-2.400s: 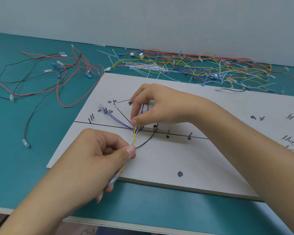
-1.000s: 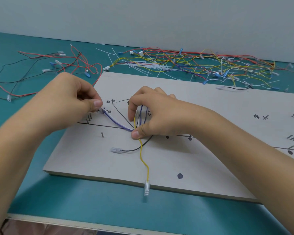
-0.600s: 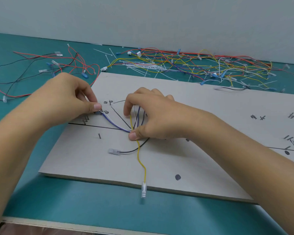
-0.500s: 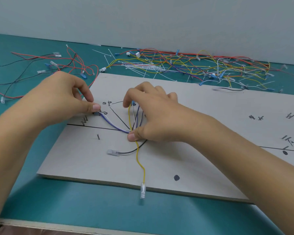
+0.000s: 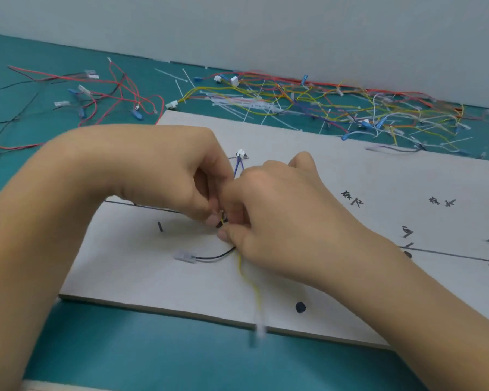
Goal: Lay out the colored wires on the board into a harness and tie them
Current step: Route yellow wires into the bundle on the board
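Observation:
A white board (image 5: 141, 266) with black lines and marks lies on the teal table. Both hands meet over its left-middle. My right hand (image 5: 277, 218) pinches a small bunch of wires against the board. My left hand (image 5: 164, 170) has its fingertips curled in at the same spot, pinching the bunch. From under them a yellow wire (image 5: 250, 283) runs toward the board's front edge, blurred at its end. A black wire (image 5: 218, 256) curves left to a clear terminal (image 5: 184, 255). Blue wires (image 5: 239, 167) rise to a white connector (image 5: 241, 153).
A tangle of red and black wires (image 5: 96, 94) lies on the table at the far left. A bigger heap of yellow, red, blue and white wires and cable ties (image 5: 322, 105) runs along the wall behind the board. The table's front edge is near.
My left hand has moved right from the purple wire's end to join my right hand at the bunch. The view has shifted and come closer.

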A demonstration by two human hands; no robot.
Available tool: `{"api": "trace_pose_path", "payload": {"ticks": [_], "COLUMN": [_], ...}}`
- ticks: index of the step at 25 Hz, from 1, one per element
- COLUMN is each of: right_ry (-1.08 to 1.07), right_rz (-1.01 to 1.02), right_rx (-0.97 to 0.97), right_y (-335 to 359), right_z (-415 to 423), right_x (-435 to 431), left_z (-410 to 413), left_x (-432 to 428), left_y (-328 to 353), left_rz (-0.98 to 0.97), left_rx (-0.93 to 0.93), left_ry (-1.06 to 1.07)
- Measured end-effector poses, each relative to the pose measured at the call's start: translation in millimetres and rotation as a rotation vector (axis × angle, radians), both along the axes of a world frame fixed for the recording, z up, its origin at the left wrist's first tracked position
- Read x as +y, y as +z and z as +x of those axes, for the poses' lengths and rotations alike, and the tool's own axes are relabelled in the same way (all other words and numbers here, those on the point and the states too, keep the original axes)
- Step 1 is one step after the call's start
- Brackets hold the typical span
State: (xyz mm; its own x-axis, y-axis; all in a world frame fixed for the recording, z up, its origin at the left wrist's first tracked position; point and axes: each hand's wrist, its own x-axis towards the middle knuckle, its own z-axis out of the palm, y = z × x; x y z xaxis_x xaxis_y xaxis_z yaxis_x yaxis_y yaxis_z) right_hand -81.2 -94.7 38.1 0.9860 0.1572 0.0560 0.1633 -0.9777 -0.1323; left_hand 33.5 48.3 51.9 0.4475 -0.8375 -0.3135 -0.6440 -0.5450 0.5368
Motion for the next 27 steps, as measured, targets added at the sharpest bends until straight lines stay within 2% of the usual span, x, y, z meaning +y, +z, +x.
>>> {"api": "trace_pose_path", "payload": {"ticks": [4, 10, 18, 21, 27], "right_ry": [0.001, -0.129, -0.135, -0.162, -0.312], "right_rz": [-0.005, -0.016, 0.037, 0.057, 0.265], "right_rx": [-0.034, 0.181, 0.356, 0.344, 0.159], "right_y": [6.3, 13.2, 16.0, 16.7, 19.8], "right_z": [-17.5, -37.1, -39.3, -35.9, -24.6], "right_x": [-1.7, -25.7, -34.8, -38.5, -56.7], "left_z": [2.9, 1.2, 1.5, 1.4, -2.2], "left_x": [4.6, 2.6, 2.9, 1.5, -7.3], "left_y": [-12.4, -17.9, -18.6, -20.4, -25.7], "left_rz": [-0.086, -0.072, -0.086, -0.091, -0.146], "left_rx": [0.017, -0.071, -0.040, -0.058, -0.054], "left_ry": [0.037, 0.108, 0.110, 0.108, 0.079]}}
